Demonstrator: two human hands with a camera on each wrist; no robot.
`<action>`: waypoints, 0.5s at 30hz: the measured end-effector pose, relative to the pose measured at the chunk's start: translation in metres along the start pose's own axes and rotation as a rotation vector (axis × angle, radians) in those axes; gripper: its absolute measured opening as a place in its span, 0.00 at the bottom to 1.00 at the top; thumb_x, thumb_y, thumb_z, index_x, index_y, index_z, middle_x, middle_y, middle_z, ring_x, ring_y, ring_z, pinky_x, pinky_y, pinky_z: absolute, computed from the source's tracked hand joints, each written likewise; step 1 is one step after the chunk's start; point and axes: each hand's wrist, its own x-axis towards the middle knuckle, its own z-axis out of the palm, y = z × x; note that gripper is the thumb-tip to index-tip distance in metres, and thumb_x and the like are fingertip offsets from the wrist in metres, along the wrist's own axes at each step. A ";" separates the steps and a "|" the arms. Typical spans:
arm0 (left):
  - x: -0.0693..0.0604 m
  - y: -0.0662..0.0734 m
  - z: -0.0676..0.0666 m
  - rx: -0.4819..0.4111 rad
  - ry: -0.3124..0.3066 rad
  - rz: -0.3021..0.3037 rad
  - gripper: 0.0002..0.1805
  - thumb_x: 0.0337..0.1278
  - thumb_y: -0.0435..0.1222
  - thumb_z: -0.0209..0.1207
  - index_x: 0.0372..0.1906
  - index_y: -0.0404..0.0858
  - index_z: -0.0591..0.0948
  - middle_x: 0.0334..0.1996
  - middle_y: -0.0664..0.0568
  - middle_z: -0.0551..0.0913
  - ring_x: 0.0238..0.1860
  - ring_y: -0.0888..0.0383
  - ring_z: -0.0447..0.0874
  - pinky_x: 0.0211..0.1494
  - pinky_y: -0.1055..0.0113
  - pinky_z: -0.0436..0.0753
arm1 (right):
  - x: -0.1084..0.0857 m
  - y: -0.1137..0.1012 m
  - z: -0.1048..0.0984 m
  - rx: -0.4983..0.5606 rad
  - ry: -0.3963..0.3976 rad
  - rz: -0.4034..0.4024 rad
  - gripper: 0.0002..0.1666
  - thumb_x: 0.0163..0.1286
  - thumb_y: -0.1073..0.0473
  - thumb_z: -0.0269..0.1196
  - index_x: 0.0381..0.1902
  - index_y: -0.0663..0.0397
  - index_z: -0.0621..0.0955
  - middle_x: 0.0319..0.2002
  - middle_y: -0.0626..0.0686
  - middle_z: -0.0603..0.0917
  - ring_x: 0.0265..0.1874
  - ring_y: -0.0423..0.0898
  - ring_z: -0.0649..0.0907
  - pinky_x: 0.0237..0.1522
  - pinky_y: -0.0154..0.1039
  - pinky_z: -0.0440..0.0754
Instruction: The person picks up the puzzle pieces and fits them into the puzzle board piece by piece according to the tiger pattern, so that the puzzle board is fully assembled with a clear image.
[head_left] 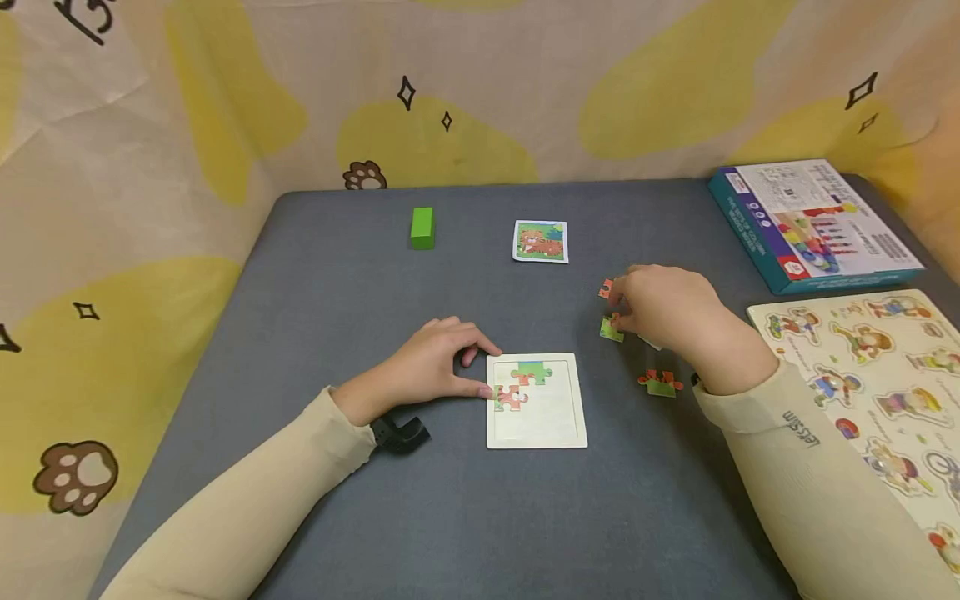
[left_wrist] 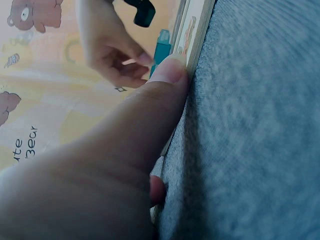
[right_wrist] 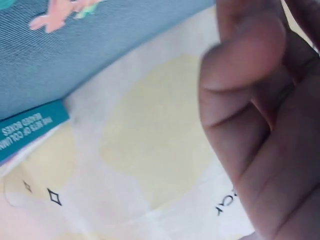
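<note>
A white square puzzle board [head_left: 536, 423] lies flat on the table, with a green-and-orange jigsaw piece [head_left: 537, 372] and an orange animal piece [head_left: 512, 398] in its recess. My left hand [head_left: 420, 367] holds the board at its upper left, thumb on the left edge and index finger at the corner. To the right, my right hand [head_left: 667, 308] hovers low over loose pieces, thumb and index finger apart. By its fingertips lie an orange piece [head_left: 605, 288] and a green piece [head_left: 611, 331]; another piece [head_left: 661, 383] lies below the hand. A light piece is partly hidden under it.
A picture card [head_left: 541, 242] with an orange animal and a green block [head_left: 422, 228] stand toward the back. At the right are a boxed toy set [head_left: 817, 225] and a wooden figure-puzzle board [head_left: 862, 342]. A patterned cloth [head_left: 480, 83] rises behind the table.
</note>
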 end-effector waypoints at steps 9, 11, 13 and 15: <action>-0.001 0.001 -0.001 -0.006 -0.002 0.000 0.25 0.52 0.51 0.79 0.55 0.49 0.87 0.30 0.62 0.70 0.33 0.61 0.64 0.45 0.59 0.61 | 0.011 0.008 0.010 0.064 -0.122 -0.007 0.16 0.63 0.55 0.78 0.45 0.55 0.86 0.43 0.56 0.76 0.34 0.53 0.80 0.40 0.57 0.79; -0.001 0.000 -0.001 -0.010 -0.002 -0.003 0.25 0.52 0.50 0.79 0.55 0.49 0.87 0.30 0.62 0.70 0.33 0.61 0.64 0.45 0.59 0.61 | 0.013 0.010 0.011 0.101 -0.131 -0.034 0.14 0.65 0.58 0.78 0.43 0.56 0.85 0.40 0.55 0.78 0.34 0.52 0.79 0.40 0.54 0.79; -0.001 0.000 -0.001 -0.013 -0.002 -0.003 0.25 0.52 0.50 0.79 0.55 0.49 0.87 0.30 0.62 0.70 0.33 0.61 0.64 0.45 0.59 0.60 | 0.014 0.012 0.011 0.144 -0.140 -0.064 0.12 0.65 0.61 0.76 0.40 0.57 0.83 0.35 0.52 0.79 0.33 0.50 0.78 0.39 0.51 0.77; -0.001 0.000 0.000 -0.015 -0.002 -0.004 0.25 0.52 0.51 0.79 0.55 0.50 0.87 0.30 0.62 0.71 0.33 0.61 0.64 0.44 0.59 0.60 | 0.015 0.014 0.012 0.184 -0.142 -0.095 0.13 0.66 0.64 0.75 0.40 0.58 0.80 0.32 0.51 0.78 0.32 0.49 0.77 0.40 0.49 0.75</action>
